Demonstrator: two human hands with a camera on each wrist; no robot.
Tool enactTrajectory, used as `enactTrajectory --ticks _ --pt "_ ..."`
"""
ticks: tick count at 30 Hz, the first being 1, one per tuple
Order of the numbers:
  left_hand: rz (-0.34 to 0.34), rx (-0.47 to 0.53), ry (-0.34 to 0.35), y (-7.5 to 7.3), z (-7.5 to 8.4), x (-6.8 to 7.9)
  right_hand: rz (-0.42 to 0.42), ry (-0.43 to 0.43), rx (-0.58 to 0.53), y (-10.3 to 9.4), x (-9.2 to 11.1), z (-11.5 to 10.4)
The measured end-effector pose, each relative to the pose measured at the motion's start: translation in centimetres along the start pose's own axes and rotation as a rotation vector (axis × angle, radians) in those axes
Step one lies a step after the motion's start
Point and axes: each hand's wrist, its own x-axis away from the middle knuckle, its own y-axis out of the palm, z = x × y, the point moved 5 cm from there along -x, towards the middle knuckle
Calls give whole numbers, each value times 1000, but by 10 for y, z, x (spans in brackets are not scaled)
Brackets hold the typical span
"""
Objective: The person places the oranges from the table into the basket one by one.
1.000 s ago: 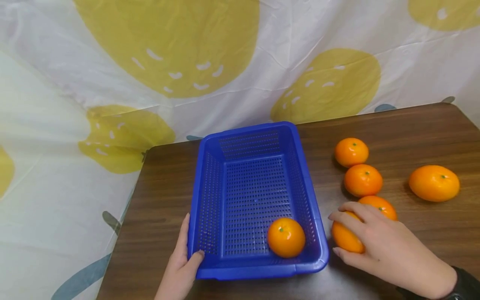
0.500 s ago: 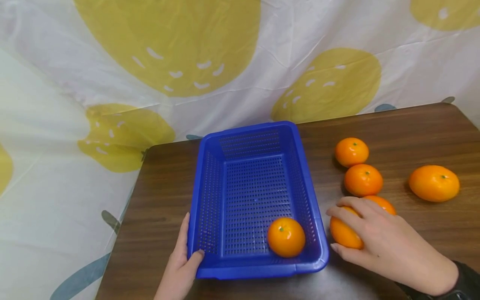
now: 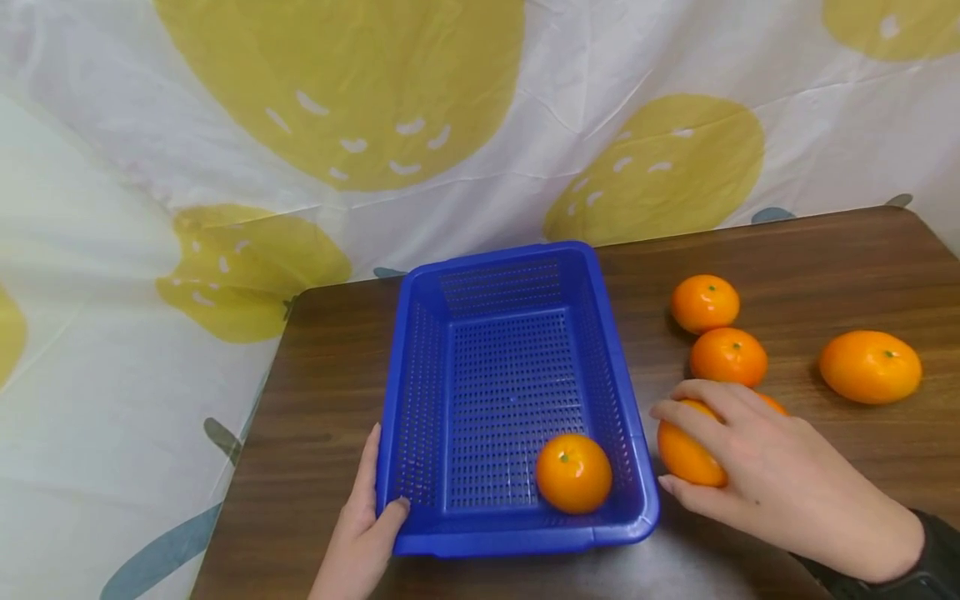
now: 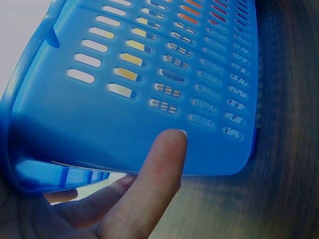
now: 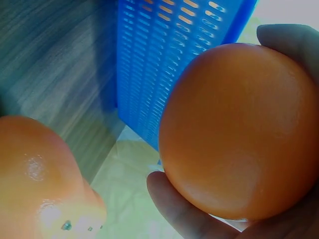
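You are holding an orange [image 3: 687, 454] in your curled right hand [image 3: 757, 475], just outside the blue basket [image 3: 502, 375], between three and four o'clock from the basket's middle, while your farther left hand [image 3: 363, 525] is pinching the basket's side at eight o'clock.

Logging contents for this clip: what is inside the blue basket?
One orange fruit lies toward the near right corner of the blue basket; the patch directly beneath it is hidden.
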Motion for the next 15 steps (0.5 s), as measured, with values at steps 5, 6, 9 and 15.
enactTrajectory --ticks 5,6,9,15 --pt "-2 -4 -9 0 0 0 6 -1 -4 -2 -2 -2" --pt "-2 -5 -12 0 0 0 8 -5 -2 -2 -2 -2" --pt "-3 2 -12 0 1 0 13 -14 -1 -3 -4 -3" --pt "-9 19 -4 0 1 0 21 -32 7 -6 -8 -8"
